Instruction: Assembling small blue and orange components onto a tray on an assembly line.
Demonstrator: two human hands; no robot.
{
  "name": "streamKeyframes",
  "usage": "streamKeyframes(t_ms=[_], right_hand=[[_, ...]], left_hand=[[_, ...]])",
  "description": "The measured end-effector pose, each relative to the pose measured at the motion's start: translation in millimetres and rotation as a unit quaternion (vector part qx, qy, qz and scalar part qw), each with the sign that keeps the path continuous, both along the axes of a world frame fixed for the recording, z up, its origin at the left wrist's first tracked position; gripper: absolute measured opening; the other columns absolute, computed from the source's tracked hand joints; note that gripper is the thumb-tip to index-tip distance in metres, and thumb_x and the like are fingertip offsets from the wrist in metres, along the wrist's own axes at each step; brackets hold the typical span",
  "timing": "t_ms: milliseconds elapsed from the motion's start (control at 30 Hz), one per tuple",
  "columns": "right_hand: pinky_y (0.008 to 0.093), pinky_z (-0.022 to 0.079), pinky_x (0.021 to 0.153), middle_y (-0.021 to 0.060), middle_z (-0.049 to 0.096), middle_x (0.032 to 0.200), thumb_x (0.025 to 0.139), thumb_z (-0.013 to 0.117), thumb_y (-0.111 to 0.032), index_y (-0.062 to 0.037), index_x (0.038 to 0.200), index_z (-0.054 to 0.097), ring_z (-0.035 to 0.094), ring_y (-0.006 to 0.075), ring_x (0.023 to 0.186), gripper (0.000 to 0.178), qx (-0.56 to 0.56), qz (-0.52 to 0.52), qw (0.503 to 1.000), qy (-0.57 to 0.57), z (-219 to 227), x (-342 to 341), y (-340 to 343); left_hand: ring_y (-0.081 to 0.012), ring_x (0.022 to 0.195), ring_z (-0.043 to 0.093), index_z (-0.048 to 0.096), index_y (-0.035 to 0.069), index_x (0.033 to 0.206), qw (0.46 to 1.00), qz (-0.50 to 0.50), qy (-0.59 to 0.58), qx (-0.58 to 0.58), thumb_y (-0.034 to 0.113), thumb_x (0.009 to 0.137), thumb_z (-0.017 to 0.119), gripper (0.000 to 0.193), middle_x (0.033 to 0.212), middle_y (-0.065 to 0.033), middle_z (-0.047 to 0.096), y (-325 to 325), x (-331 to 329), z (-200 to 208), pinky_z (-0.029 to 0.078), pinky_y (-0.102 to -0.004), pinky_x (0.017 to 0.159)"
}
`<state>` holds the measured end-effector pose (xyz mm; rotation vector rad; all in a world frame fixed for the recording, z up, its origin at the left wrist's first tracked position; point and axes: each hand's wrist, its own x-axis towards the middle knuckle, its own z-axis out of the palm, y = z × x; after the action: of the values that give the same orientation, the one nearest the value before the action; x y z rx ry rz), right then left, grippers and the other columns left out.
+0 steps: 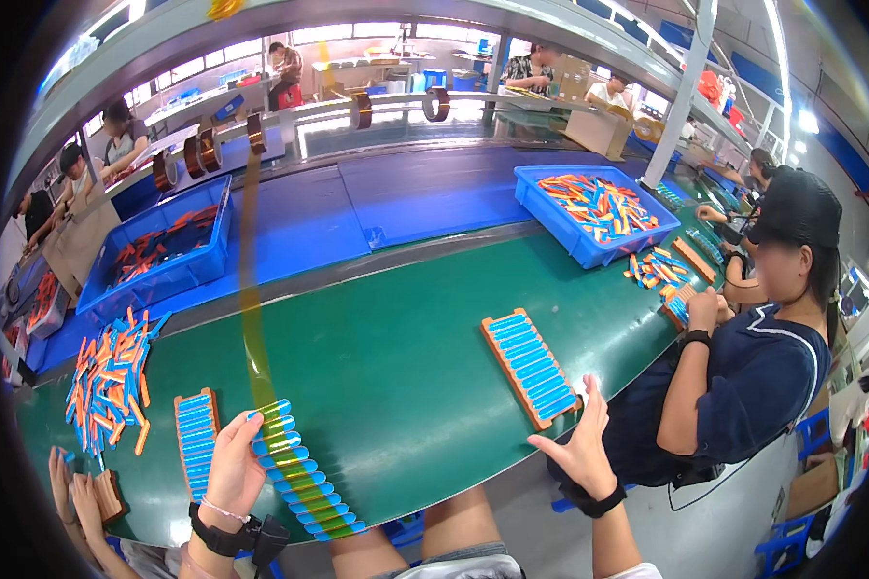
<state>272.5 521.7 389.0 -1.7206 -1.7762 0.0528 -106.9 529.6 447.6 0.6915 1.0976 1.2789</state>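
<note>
My left hand (232, 465) is closed, thumb and fingers pinching the upper left edge of a row of flat blue pieces (304, 475). A band of see-through yellow tape (251, 323) joins these pieces side by side and runs up toward the rail above. The row slants down past the table's near edge. My right hand (585, 446) is open, thumb and fingers spread, with nothing in it. Just beyond it lies an orange-brown slotted rack (513, 376), filled with blue pieces. Another filled rack (212, 410) lies left of my left hand.
Loose orange and blue pieces (111, 376) are heaped at left. Blue bins (594, 246) (154, 275) hold more pieces. Tape rolls (436, 104) hang on the rail. A co-worker (753, 328) handles a rack at right; another person's hands (85, 497) are at lower left.
</note>
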Motion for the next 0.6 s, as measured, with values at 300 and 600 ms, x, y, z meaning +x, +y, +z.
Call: streamKeyframes(t_ms=[300,600], right_hand=[[0.0422,0.027,0.090,0.0198,0.039,0.116,0.056,0.074,-0.020,0.0085,0.128,0.011,0.036,0.0321,0.103,0.100,-0.039,0.084,0.993,0.078,-0.5,-21.8,-10.3],[0.0451,0.030,0.085,0.0217,0.037,0.115,0.057,0.076,-0.030,0.0116,0.125,0.017,0.037,0.0348,0.101,0.098,-0.010,0.204,0.978,0.045,-5.4,-148.9,-40.3]], left_hand=[[-0.0155,0.074,0.055,0.052,0.004,0.096,0.998,0.012,-0.066,-0.016,0.014,0.083,0.049,0.017,0.083,-0.0038,0.057,1.2,-14.6,-11.5,0.047,-0.0314,0.065],[-0.0186,0.076,0.058,0.054,0.000,0.097,0.994,0.009,-0.113,-0.003,0.013,0.083,0.048,0.020,0.085,-0.0079,0.059,-6.1,-41.3,-2.6,0.049,-0.0331,0.067]])
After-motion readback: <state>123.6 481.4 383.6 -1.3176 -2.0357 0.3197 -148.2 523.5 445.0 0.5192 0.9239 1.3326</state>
